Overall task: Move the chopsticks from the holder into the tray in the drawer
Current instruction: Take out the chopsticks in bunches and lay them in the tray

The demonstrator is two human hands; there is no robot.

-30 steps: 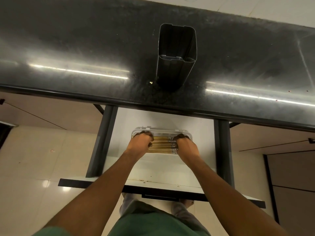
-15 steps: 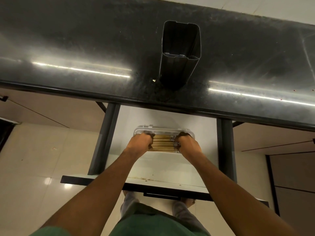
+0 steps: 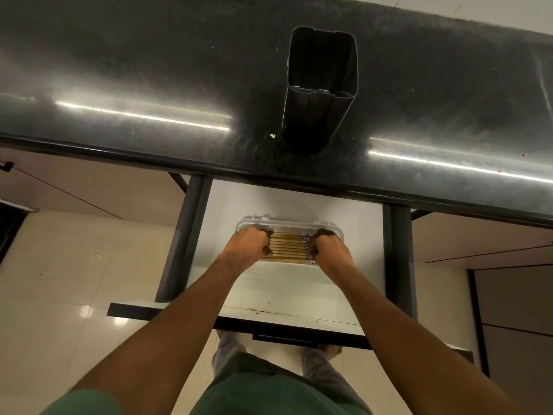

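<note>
Several wooden chopsticks (image 3: 288, 247) lie side by side in a clear plastic tray (image 3: 287, 224) inside the open white drawer (image 3: 287, 292). My left hand (image 3: 247, 245) curls over the left ends of the chopsticks. On their right ends rests my right hand (image 3: 327, 250), fingers bent down into the tray. Both hands touch the bundle. The dark metal holder (image 3: 321, 88) stands upright on the black counter (image 3: 149, 70) above the drawer, and nothing shows inside it.
The counter's front edge overhangs the back of the drawer. Dark drawer rails (image 3: 185, 235) run along both sides. The drawer's black front (image 3: 284, 330) with its handle is close to my body. Cream floor tiles lie to the left, dark cabinet fronts to the right.
Both hands stay on the chopstick ends in the tray, pressing slightly closer together. The view has shifted a little; nothing else moved.
</note>
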